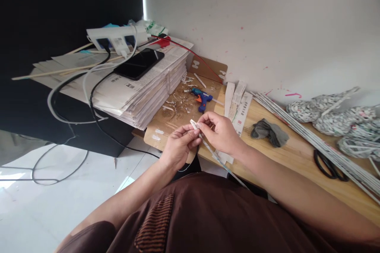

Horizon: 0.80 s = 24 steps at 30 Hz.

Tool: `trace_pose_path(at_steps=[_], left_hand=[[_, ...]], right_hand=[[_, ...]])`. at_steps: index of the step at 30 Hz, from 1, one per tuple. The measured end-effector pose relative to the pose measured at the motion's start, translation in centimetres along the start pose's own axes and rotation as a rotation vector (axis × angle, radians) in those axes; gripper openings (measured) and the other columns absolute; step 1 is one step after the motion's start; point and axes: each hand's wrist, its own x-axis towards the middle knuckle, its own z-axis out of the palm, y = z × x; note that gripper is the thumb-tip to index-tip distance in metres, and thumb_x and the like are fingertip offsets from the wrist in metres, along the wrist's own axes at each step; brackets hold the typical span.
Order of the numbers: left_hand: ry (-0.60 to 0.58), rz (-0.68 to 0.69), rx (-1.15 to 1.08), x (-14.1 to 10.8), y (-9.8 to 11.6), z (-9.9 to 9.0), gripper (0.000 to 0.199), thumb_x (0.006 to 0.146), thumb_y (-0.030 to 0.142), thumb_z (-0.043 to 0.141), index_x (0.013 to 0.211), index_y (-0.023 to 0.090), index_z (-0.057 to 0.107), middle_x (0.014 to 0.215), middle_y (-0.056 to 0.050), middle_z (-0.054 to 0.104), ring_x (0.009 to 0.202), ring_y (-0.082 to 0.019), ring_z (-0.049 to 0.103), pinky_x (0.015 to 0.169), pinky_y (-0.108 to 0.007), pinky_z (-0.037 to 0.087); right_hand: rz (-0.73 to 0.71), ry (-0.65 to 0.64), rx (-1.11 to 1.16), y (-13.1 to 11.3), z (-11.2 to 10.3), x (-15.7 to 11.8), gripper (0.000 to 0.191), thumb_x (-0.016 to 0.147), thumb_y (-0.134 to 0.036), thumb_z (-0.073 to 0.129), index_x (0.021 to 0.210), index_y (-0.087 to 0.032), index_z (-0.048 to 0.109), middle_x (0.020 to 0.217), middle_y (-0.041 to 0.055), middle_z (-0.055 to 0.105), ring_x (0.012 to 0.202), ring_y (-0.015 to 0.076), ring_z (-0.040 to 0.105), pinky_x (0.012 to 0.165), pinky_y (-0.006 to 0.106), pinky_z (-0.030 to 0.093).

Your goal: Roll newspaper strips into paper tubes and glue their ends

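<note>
Slim paper tube (pixel 211 151) — long, straight, mostly whitish

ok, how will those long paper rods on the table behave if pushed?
The paper rods probably stay fairly stiff: they lie straight. Likely light, being slim and seemingly rolled paper. With no tie visible, they may roll apart.

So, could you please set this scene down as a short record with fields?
Held item: thin paper stick, slanting down toward the lap
Left grip: closed on the stick near its upper end
Right grip: closed on the stick there too
Beyond the hands: blue glue gun on brown board, beside paper scraps
Left side: newspaper stack bearing phone and power strip
Right side: grey cloth, paper rods, black loop handles
</note>
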Motion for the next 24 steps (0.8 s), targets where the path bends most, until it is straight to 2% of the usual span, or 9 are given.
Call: trace_pose_path(at_steps=[2,4,8,11,13,16,19,22,24], left_hand=[[0.015,-0.01,-0.014,0.2,0.2,-0.2,0.019,0.067,0.012,0.081,0.083,0.011,0.07,0.077,-0.002,0.069,0.073,-0.012,0.07,0.066,-0.015,0.057],[0.034,-0.002,-0.026,0.3,0.4,-0.5,0.019,0.067,0.011,0.081,0.081,0.011,0.069,0.077,-0.003,0.07,0.081,-0.016,0.072,0.069,-0.017,0.058],[0.065,0.02,-0.037,0.4,0.9,-1.1,0.018,0.068,0.009,0.08,0.081,0.011,0.068,0.078,-0.003,0.069,0.083,-0.018,0.073,0.07,-0.018,0.059],[0.079,0.029,-0.037,0.3,1.2,-1.3,0.016,0.068,0.009,0.079,0.08,0.012,0.068,0.078,-0.003,0.069,0.083,-0.018,0.073,0.069,-0.018,0.059],[0.085,0.032,-0.033,0.3,1.3,-1.5,0.016,0.069,0.009,0.078,0.081,0.012,0.068,0.078,-0.002,0.069,0.083,-0.018,0.073,0.069,-0.018,0.06],[0.088,0.039,-0.028,0.2,1.7,-1.8,0.015,0.071,0.009,0.077,0.082,0.011,0.068,0.079,-0.003,0.07,0.083,-0.018,0.073,0.07,-0.017,0.06],[0.106,0.051,-0.019,0.1,2.1,-2.2,0.016,0.07,0.009,0.078,0.082,0.011,0.068,0.079,-0.003,0.069,0.084,-0.017,0.073,0.07,-0.017,0.059],[0.138,0.052,-0.016,0.2,2.4,-2.3,0.018,0.068,0.009,0.08,0.081,0.011,0.067,0.077,-0.003,0.069,0.084,-0.018,0.073,0.07,-0.017,0.059],[0.142,0.045,-0.016,0.5,2.6,-2.1,0.019,0.068,0.009,0.08,0.082,0.011,0.067,0.077,-0.002,0.069,0.083,-0.018,0.073,0.071,-0.017,0.059]], right_hand=[[0.053,-0.037,0.028,1.3,-0.3,0.8,0.013,0.089,-0.031,0.053,0.089,-0.021,0.061,0.081,-0.0002,0.069,0.067,0.0122,0.064,0.064,0.023,0.048],[0.122,-0.008,-0.037,2.7,-0.8,2.0,0.017,0.088,-0.036,0.054,0.089,-0.02,0.062,0.083,0.0014,0.07,0.07,0.0139,0.065,0.065,0.025,0.049],[0.343,0.009,-0.282,4.4,-1.7,4.7,0.032,0.087,-0.049,0.053,0.081,-0.019,0.064,0.073,0.005,0.07,0.066,0.0182,0.067,0.061,0.027,0.047],[0.43,-0.053,-0.35,4.5,-1.4,6.7,0.049,0.087,-0.062,0.046,0.071,-0.019,0.064,0.061,0.0064,0.068,0.064,0.0214,0.068,0.062,0.028,0.048],[0.478,-0.068,-0.353,4.5,-1.0,8.0,0.055,0.082,-0.068,0.049,0.061,-0.019,0.062,0.051,0.0065,0.063,0.062,0.0238,0.069,0.063,0.03,0.049],[0.581,0.002,-0.247,5.0,-0.6,9.5,0.044,0.072,-0.059,0.067,0.056,-0.019,0.059,0.039,0.0041,0.055,0.057,0.0256,0.067,0.061,0.031,0.049],[0.647,0.032,-0.082,5.6,-0.8,9.8,0.032,0.07,-0.044,0.073,0.056,-0.019,0.057,0.035,0.0022,0.051,0.046,0.0228,0.062,0.05,0.029,0.047],[0.662,0.023,0.136,5.4,-1.4,9.2,0.024,0.076,-0.036,0.067,0.065,-0.018,0.058,0.045,0.0043,0.059,0.044,0.0192,0.061,0.044,0.027,0.046],[0.645,0.011,0.326,4.7,-1.9,8.4,0.017,0.08,-0.033,0.062,0.076,-0.017,0.058,0.06,0.0069,0.067,0.051,0.0176,0.064,0.046,0.027,0.05]])
